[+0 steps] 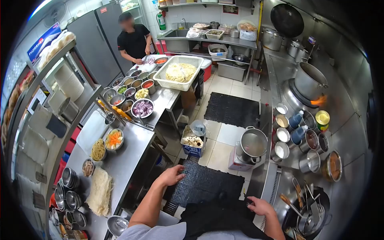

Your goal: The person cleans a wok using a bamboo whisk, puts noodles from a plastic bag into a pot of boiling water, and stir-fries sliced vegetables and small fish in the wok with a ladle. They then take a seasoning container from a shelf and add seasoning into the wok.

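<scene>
My left hand hangs over the black floor mat with its fingers loosely bent and apart, holding nothing. Low at the right, my right hand is beside my black apron; its fingers look apart, and nothing shows in them. On the steel counter at my left lie a slab of dry white noodles, a bowl of cut orange and pale vegetables, a bowl of yellow noodles and a small bowl of sliced pieces. A metal bowl is near my left forearm.
Flame burns beneath a large pot on the right stove. A wok full of utensils stands near my right arm. Another pot stands low beside the walkway, opposite a blue crate. A co-worker cuts onions behind a noodle basket.
</scene>
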Motion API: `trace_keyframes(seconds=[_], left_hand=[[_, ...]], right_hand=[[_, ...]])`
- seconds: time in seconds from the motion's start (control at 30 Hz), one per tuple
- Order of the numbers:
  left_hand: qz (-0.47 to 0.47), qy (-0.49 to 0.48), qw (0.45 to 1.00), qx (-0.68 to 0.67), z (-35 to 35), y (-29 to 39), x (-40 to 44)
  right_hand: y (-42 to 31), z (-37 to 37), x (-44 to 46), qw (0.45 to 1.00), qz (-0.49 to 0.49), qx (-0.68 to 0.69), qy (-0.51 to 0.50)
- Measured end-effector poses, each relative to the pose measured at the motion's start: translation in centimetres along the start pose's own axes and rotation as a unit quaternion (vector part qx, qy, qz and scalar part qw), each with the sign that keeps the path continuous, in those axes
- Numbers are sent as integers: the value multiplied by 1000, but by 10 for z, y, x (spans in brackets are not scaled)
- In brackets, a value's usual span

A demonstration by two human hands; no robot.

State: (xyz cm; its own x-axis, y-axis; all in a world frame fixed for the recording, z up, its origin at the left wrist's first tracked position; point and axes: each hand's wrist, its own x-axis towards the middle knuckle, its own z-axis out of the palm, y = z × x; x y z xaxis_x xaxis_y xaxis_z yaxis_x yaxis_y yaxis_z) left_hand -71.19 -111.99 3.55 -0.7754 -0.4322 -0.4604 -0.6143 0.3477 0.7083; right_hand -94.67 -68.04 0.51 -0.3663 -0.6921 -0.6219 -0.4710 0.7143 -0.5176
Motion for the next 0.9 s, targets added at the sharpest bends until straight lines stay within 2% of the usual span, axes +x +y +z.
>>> trace_keyframes(seconds=[0.13, 0.2, 0.33, 0.4, 0.5, 0.53, 0.57, 0.63, 0.67, 0.7, 0.73, 0.77, 0.8, 0.83, 0.87, 0.9], left_hand=[[29, 27, 994, 103, -10, -7, 44], [-68, 27, 995, 65, -11, 10, 45], [-94, 56, 993, 49, -16, 27, 59], [-69, 63, 995, -35, -16, 27, 76], [-119, 26, 992, 30, -15, 25, 102], [-110, 15, 993, 47, -8, 3, 113], [-111, 16, 993, 45, 0, -11, 122], [-113, -34, 993, 18, 5, -23, 137], [-141, -44, 989, -17, 6, -23, 142], [-140, -44, 989, -19, 6, -37, 149], [-127, -37, 988, -75, 14, -62, 153], [-114, -29, 985, -130, 12, -79, 159], [-178, -32, 970, -162, 2, -73, 159], [-222, -12, 958, -179, 0, -97, 162], [-263, 1, 947, -183, 0, -128, 163], [-303, 15, 934, -188, -1, -159, 164]], right_hand=[[-33, -87, 82, 999, -25, -17, -18], [-31, -119, 128, 993, -96, -69, -21], [-68, -188, 203, 979, -167, -114, -25], [-81, -209, 242, 971, -220, -80, -42], [-88, -222, 300, 969, -219, -84, -72], [-84, -221, 316, 964, -219, -141, -61], [-79, -219, 328, 963, -220, -142, -62], [-64, -210, 350, 965, -227, -101, -84], [-53, -212, 361, 964, -221, -53, -141], [-36, -218, 376, 965, -185, 8, -188], [-9, -223, 397, 959, -146, 70, -234], [47, -210, 447, 983, -143, 54, -105], [22, -241, 437, 982, -13, 178, 65], [7, -266, 437, 951, 21, 107, 290], [-35, -290, 422, 912, -24, 91, 399], [-67, -312, 413, 925, -172, 15, 338]])
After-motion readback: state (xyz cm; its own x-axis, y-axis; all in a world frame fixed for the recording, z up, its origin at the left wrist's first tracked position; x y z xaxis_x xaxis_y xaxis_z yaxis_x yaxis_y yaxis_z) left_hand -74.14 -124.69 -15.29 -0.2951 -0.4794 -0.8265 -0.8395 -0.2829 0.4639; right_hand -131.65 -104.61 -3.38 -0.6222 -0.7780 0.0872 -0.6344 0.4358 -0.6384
